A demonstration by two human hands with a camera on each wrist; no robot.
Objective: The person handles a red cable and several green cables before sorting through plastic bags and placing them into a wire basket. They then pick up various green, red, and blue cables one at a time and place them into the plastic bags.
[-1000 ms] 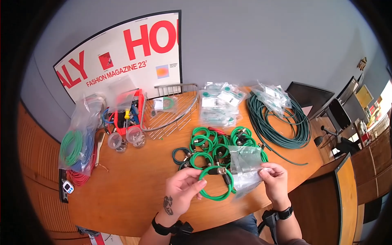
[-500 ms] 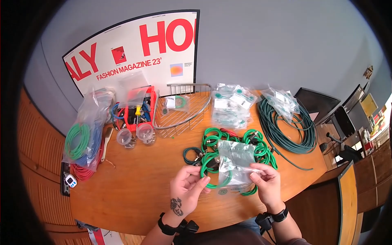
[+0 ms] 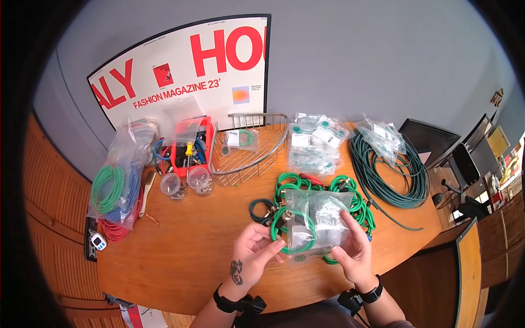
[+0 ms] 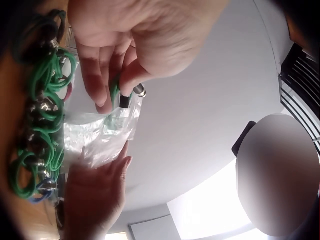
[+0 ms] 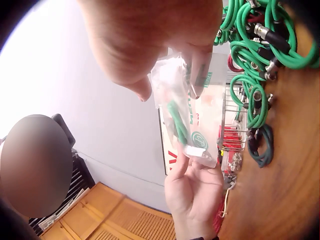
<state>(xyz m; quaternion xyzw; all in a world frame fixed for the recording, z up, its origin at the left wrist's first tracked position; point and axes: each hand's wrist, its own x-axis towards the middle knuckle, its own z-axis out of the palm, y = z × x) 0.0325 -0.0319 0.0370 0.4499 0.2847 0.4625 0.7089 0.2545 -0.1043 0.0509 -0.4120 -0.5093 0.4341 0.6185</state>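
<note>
My left hand [image 3: 252, 256] pinches a coiled green cable [image 3: 276, 232] with metal connectors between thumb and fingers. The coil's right part overlaps a clear plastic bag [image 3: 322, 218]; in the right wrist view green cable [image 5: 177, 122] shows through the bag [image 5: 170, 85]. My right hand [image 3: 355, 257] holds the bag's right side, thumb below and fingers behind or along its edge. In the left wrist view the left fingers [image 4: 102, 95] pinch the cable beside a black and silver connector [image 4: 139, 90]. Behind the bag lie several green coils [image 3: 355, 202].
A dark green cable coil [image 3: 415, 186] lies at the right, filled bags [image 3: 314, 153] at the back. Further left are a wire rack [image 3: 257, 158], a red bin [image 3: 205, 123], two clear cups [image 3: 170, 185] and a large bag of cables [image 3: 112, 180]. A small dark coil [image 3: 257, 210] sits left of the green ones.
The bag has moved left over the green coil in my left hand. My right hand has shifted slightly, its fingers now higher along the bag. The head view has turned a little left.
</note>
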